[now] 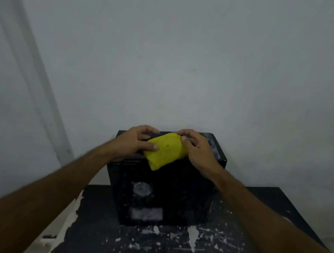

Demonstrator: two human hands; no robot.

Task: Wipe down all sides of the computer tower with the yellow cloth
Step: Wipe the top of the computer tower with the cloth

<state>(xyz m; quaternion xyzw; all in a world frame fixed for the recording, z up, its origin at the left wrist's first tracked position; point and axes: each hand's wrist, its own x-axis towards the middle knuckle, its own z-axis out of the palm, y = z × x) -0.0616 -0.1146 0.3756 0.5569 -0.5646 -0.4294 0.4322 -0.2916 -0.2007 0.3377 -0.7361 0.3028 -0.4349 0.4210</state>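
A: Head view. Black computer tower (164, 185) stands upright on a dark, paint-flecked counter (173, 247), pale wall behind. The face toward the camera carries a round fan grille and a dusty port plate, so likely the rear panel. Top surface shows pale dust toward its right edge.

B: Cloth?

A: Yellow cloth (165, 151), folded into a pad, sits over the tower's top near edge, its lower corner hanging a little down the facing panel. Whether it presses on the top or is held just clear, I can't tell.

B: Hands?

A: Both on it. Left hand (135, 144) closed on the cloth's left side, thumb across the front, fingers curled behind. Right hand (196, 150) pinches the upper right corner, thumb and fingertips shut on the fabric. Neither grip is open.

B: What does the coming move turn on?

A: The cloth lies between the two grips, long axis running roughly left to right, tilted down to the left. Both hands are about equally near; the top lies directly under them, the facing panel below. My judgement: the cloth is being folded or readied, and the dusty top is the closest side to wipe. Other sides look untouched.
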